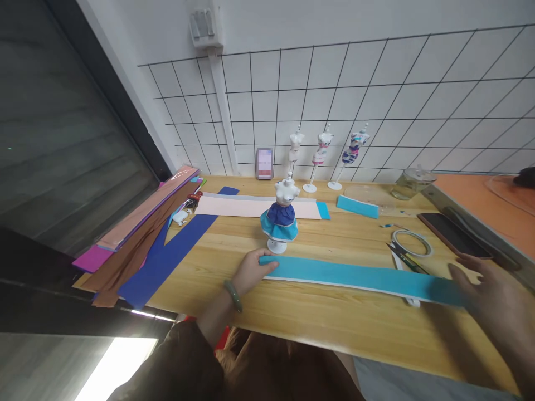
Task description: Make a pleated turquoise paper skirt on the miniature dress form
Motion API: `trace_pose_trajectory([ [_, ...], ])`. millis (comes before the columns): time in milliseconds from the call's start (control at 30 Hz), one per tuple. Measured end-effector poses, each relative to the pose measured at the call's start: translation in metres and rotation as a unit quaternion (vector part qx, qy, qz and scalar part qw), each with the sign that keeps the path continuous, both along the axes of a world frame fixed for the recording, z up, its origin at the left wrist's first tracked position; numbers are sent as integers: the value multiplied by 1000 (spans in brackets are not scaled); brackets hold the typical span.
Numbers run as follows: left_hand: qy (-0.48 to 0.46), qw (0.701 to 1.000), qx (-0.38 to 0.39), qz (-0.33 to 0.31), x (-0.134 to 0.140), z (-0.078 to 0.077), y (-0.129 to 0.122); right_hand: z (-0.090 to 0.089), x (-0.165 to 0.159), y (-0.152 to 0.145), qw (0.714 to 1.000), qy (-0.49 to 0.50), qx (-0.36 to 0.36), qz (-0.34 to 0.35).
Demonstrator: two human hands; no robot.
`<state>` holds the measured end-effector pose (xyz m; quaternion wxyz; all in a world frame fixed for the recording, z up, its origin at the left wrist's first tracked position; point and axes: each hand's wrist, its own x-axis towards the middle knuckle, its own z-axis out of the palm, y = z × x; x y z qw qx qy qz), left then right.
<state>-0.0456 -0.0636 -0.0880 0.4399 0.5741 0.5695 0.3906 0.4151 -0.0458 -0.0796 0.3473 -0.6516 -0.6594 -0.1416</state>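
Observation:
A long turquoise strip [351, 278] with a white lower edge lies across the front of the table. My left hand [251, 270] pinches its left end between thumb and fingers. Over the right end is my right hand [485, 284], slightly blurred, thumb and fingers apart; whether it touches the strip I cannot tell. Just behind the strip stands a small white dress-form mannequin [286, 192] in a ruffled dark blue and turquoise skirt [279, 221]. Scissors [405, 257] and a white tool [413, 302], partly covered by the strip, lie near my right hand.
A tape roll [413, 243], a dark phone [453, 234] and a glass jar [413, 182] are at right. Behind stand three mannequins [321, 147] and a propped phone [264, 164]. Pink strips [234, 206], a turquoise piece [358, 206] and stacked coloured sheets [142, 223] lie about.

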Motion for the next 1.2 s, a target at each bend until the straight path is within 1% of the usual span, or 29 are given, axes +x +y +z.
trace_pose_trajectory([
  [67,12,1000,11,10,4,6,-2,5,-46,6,998,-4,-5,60],
  [133,24,999,14,21,8,12,-5,9,-101,7,987,-4,-29,158],
  [200,32,999,8,26,11,17,-9,12,-155,5,963,-2,-70,261],
  [267,32,999,-1,21,12,20,-12,13,-201,1,935,5,-109,337],
  [333,28,999,-8,14,13,22,-16,13,-234,-1,910,12,-145,387],
  [400,27,1000,-6,11,12,24,-20,11,-255,-2,890,16,-175,420],
  [467,39,999,6,14,9,24,-23,10,-265,-1,874,17,-202,442],
  [533,42,999,15,7,5,25,-25,9,-268,0,861,16,-225,455],
  [600,18,1000,21,0,0,27,-25,9,-267,1,853,17,-244,460],
  [633,-1,1000,28,7,-3,29,-23,9,-265,1,851,18,-252,460],
  [667,-15,999,42,28,-5,32,-21,9,-263,2,849,20,-259,459],
  [733,-11,990,94,104,-9,40,-13,7,-259,4,846,21,-269,459],
  [800,32,969,173,172,-10,51,-2,4,-256,6,844,21,-276,459],
  [833,59,956,215,190,-9,57,4,2,-255,8,844,21,-277,458],
  [900,101,936,282,185,-4,69,17,-3,-255,10,845,22,-279,455],
  [967,126,927,314,161,4,77,29,-7,-254,11,849,26,-276,450],
  [1100,153,927,316,130,22,86,49,-13,-253,12,860,40,-262,437],
  [1200,155,926,317,132,32,87,59,-16,-252,12,866,51,-253,428],
])
